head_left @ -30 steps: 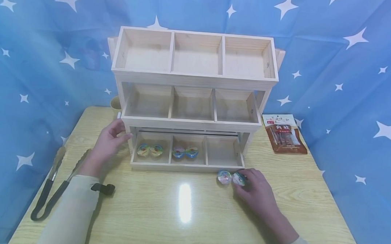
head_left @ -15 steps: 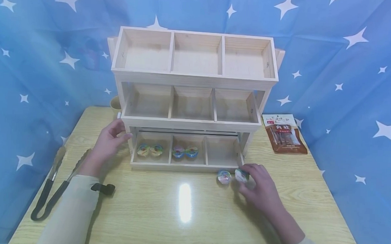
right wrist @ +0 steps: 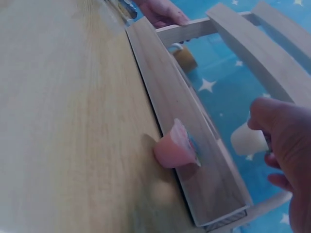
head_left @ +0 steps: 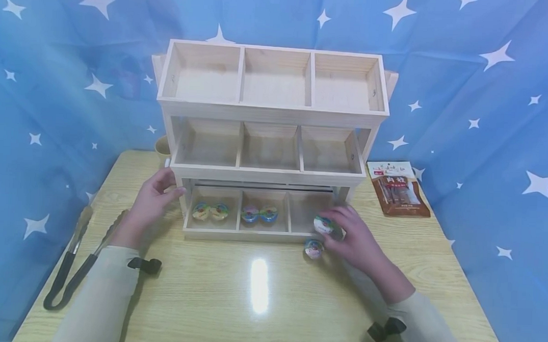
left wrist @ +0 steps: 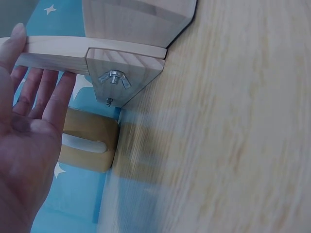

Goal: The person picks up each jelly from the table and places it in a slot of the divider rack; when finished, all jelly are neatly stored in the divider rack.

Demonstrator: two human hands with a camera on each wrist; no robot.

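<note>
My left hand [head_left: 155,196] holds a side post of the three-tier wooden shelf [head_left: 272,112]; in the left wrist view its thumb and fingers lie on opposite sides of the post [left wrist: 53,51]. My right hand [head_left: 355,241] pinches a white jelly cup [head_left: 323,224] over the front of the bottom tier's right compartment [head_left: 302,208]. A pink jelly cup [right wrist: 174,149] stands on the table just before the bottom tier's front board. Two jelly cups [head_left: 210,211] lie in the bottom left compartment, and two more [head_left: 259,213] in the bottom middle one.
Black-handled tongs [head_left: 70,264] lie at the table's left. A brown snack packet [head_left: 399,189] lies right of the shelf. Behind the shelf's left side stands a tan mug [left wrist: 90,141]. A blue starred curtain [head_left: 53,79] surrounds the table.
My right hand has lifted the white jelly cup off the table and carried it up and left over the bottom right compartment. The left hand stays on the post.
</note>
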